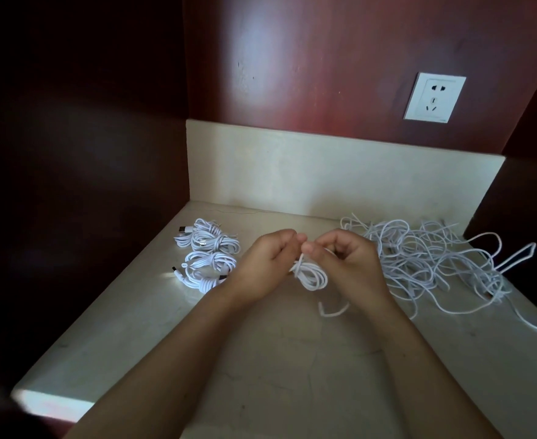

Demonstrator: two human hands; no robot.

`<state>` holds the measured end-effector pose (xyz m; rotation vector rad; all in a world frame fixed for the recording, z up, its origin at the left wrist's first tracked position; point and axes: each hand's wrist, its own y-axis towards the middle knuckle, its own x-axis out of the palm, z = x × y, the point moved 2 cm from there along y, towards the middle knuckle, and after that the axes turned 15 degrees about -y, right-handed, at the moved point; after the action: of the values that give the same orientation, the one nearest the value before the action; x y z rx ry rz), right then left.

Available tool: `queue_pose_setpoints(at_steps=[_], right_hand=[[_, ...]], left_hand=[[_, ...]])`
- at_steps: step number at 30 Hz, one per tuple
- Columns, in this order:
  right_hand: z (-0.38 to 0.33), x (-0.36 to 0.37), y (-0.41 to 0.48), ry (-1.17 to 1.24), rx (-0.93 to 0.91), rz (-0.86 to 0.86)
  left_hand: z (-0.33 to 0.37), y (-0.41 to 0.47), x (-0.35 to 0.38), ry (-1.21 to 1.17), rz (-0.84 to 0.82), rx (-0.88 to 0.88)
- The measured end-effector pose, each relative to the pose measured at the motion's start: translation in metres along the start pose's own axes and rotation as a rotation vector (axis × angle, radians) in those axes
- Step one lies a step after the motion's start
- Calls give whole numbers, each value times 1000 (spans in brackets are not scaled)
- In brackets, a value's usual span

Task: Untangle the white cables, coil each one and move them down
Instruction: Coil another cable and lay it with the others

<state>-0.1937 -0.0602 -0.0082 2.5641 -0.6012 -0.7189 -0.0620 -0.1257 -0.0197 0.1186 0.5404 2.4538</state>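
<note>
Our left hand (270, 261) and right hand (351, 264) both pinch a half-wrapped coil (312, 276) over the table (260, 359) middle. Its tail (332, 312) dangles loose, so if we slip, the loops probably spring open or snag the tangled pile (435, 264) by the right edge.

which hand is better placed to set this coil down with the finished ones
Left, probably. The left hand, gripping the coil alongside the right hand, sits right beside the finished coils; the right hand is over by the tangled pile.
</note>
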Motion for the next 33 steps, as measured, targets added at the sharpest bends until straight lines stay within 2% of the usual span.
queue_pose_setpoints(at_steps=[3, 6, 9, 12, 15, 18, 21, 24, 27, 30, 33], right_hand=[[3, 4, -1, 202, 110, -59], [7, 11, 0, 218, 144, -66], [8, 20, -3, 20, 25, -71], [10, 36, -12, -199, -82, -187], [7, 49, -20, -343, -187, -328], [-2, 46, -23, -521, -292, -292], [-6, 38, -24, -639, -368, -193], [-3, 25, -18, -622, -325, -40], [5, 12, -10, -481, -190, 58], [10, 11, -3, -229, -66, 36], [12, 15, -1, -61, -10, -57]], left_hand=[[6, -2, 8, -209, 28, -24], [9, 1, 9, -293, 102, -5], [7, 6, 4, -343, 253, 2], [6, 9, -2, -387, 388, -3], [2, 10, -14, -239, 458, 28], [-7, 9, -25, 86, 435, 72], [-9, 10, -29, 360, 374, 18], [-9, 10, -25, 529, 289, -51], [-16, 11, -22, 399, 151, -57], [-15, 10, -15, 159, 7, -14], [-6, 8, -9, -86, 41, -3]])
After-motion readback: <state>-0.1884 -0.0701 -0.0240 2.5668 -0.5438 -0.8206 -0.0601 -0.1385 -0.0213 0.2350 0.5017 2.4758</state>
